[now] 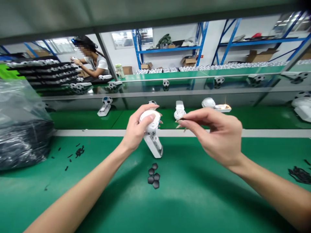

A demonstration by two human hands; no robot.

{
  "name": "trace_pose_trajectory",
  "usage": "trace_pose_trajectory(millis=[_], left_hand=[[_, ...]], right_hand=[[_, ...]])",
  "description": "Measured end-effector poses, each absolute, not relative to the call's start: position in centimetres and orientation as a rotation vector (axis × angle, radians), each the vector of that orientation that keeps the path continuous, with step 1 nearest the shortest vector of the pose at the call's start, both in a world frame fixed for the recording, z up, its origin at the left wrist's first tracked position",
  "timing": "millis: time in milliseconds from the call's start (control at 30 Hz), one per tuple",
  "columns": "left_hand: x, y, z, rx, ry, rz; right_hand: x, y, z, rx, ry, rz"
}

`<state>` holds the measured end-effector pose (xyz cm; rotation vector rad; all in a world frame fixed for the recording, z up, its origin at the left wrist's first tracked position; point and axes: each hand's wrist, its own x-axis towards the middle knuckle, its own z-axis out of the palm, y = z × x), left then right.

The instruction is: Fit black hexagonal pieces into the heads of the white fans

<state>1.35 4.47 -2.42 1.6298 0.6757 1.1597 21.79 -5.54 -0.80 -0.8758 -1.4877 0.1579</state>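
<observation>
Forearms [82, 191] are crossing worktop [184, 207]; left hand [136, 127] is clamping white device [153, 145] in its fingers above it, seemingly for steadiness; right hand [222, 139] is pinching fingertips together, contents unclear; black pentagons [156, 184] are lying centrally, likely for reach.

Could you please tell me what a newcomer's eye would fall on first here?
Probably the white ball-headed device, held up near the middle in the left hand. Nearer the viewer, five black pentagons lie clustered on the green work surface. At the left edge, a bulky clear plastic bag with dark contents also stands out.
</observation>
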Motion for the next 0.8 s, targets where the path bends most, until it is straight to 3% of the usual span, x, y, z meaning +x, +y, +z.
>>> trace_pose_trajectory(millis=[133,233,800], left_hand=[[1.5,3.3,-1.7,1.804,0.774,1.214],[2.1,2.0,-1.3,1.897,0.869,1.275],[2.5,0.3,-1.7,1.945,0.827,1.262]], right_hand=[[21.2,-5.3,-0.7,-0.909,-1.260,0.713],[20.7,-5.1,-1.1,-0.900,-1.204,0.932],[19.3,-5.5,-2.7,-0.935,-1.264,1.008]])
